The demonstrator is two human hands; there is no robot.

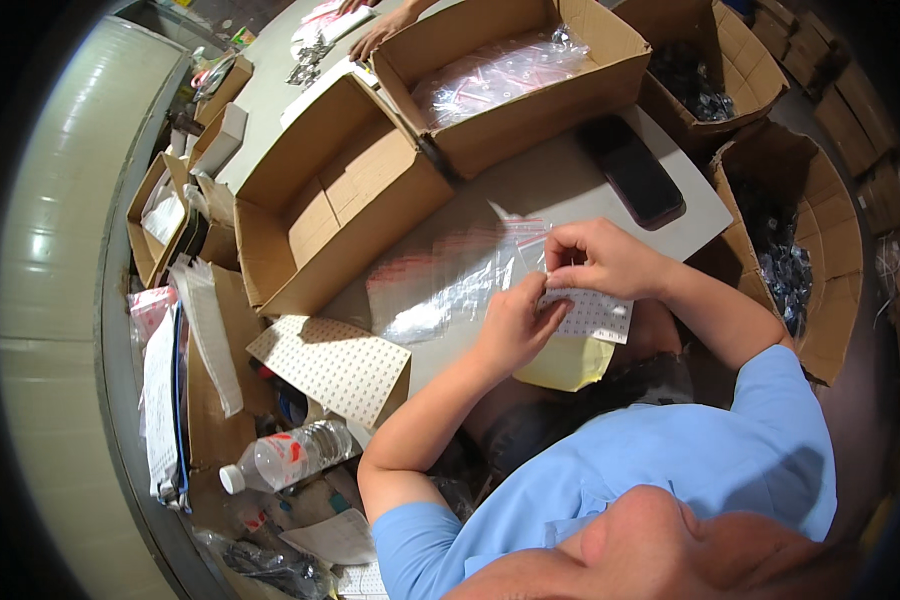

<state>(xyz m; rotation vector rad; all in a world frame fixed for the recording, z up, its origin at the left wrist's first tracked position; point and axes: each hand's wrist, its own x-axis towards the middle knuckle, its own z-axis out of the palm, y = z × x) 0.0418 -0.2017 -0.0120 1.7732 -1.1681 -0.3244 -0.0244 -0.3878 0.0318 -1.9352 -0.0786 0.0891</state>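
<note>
A white sheet of small printed labels (595,316), its lower part yellow (570,362), hangs in front of my body. My left hand (518,325) is closed on the sheet's left edge. Fingertips pinched together, my right hand (598,262) meets the left at the sheet's upper corner; whatever it pinches is too small to name. Just beyond the hands, a row of overlapping clear zip bags (440,290) with red strips lies on the grey table. Another label sheet (335,365) rests at the table's near left edge.
An empty-looking cardboard box (340,190) and one of clear bags (515,75) stand beyond. A black phone (632,172) lies right of them. Boxes of dark packaged parts (785,250) flank my right. A plastic bottle (288,455) lies at left. Another person's hand (382,32) shows far off.
</note>
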